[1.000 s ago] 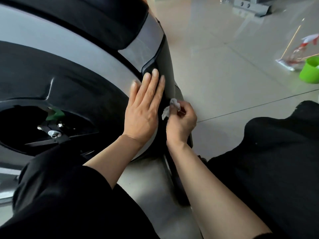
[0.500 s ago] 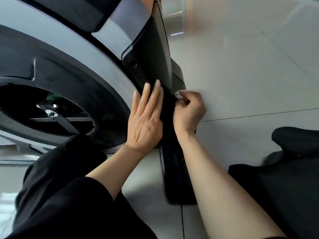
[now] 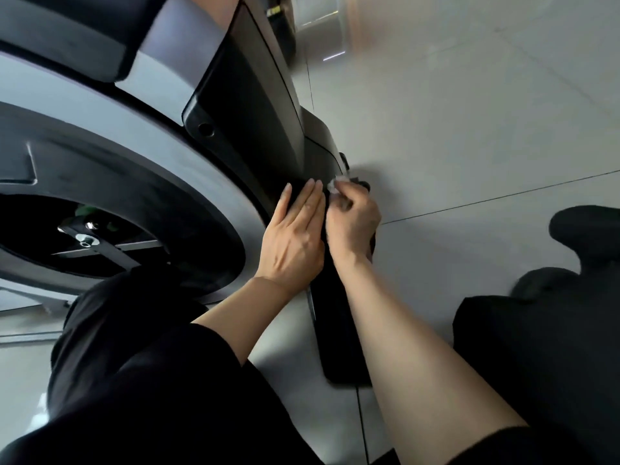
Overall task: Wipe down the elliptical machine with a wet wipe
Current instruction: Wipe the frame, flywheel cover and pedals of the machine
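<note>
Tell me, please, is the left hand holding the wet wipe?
No, the left hand lies flat on the black shroud; the right hand pinches the wet wipe.

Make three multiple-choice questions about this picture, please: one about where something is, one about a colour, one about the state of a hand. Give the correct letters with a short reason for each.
1. Where is the wet wipe?
A. On the floor
B. In the right hand, at the machine's black edge
C. Under the left palm

2. What colour is the wet wipe?
A. White
B. Green
C. Blue

3. How is the left hand?
A. Flat, fingers straight, on the machine's side
B. Curled into a fist
C. Hanging free of the machine

Answers:
1. B: the right hand pinches the wet wipe against the black edge of the elliptical machine.
2. A: the small crumpled piece at the fingertips shows white.
3. A: the left hand lies with straight fingers on the dark panel beside the grey housing.
</note>
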